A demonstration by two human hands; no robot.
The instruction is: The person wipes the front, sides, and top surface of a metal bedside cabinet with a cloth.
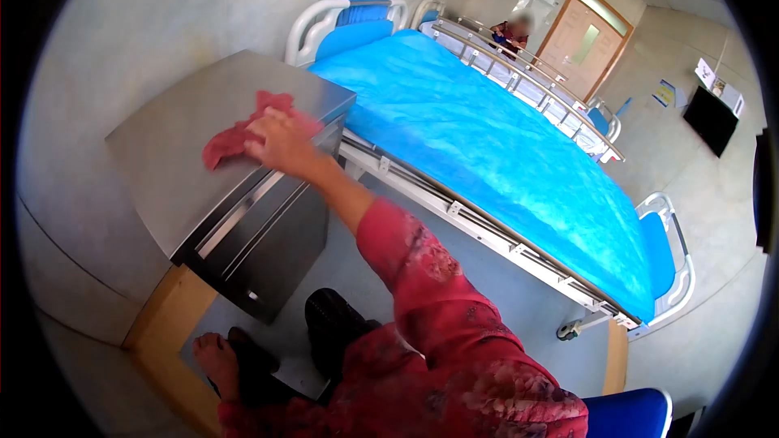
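A red cloth [231,142] lies crumpled on the top of a stainless steel bedside cabinet [187,113]. My right hand [280,142] presses down on the cloth, its fingers over the fabric, near the cabinet's front edge. The cabinet has a drawer front [251,219] with a pale strip along it. Low at the left, my left hand [217,365] is beside my dark-clothed leg, its fingers partly bent and apart, with nothing visible in it.
Beside the cabinet stands a hospital bed [487,154] with a blue cover and white rails. Another bed [552,97] is behind it, where a person [511,35] sits. A blue chair [629,414] is at lower right, and a door [580,40] at the back.
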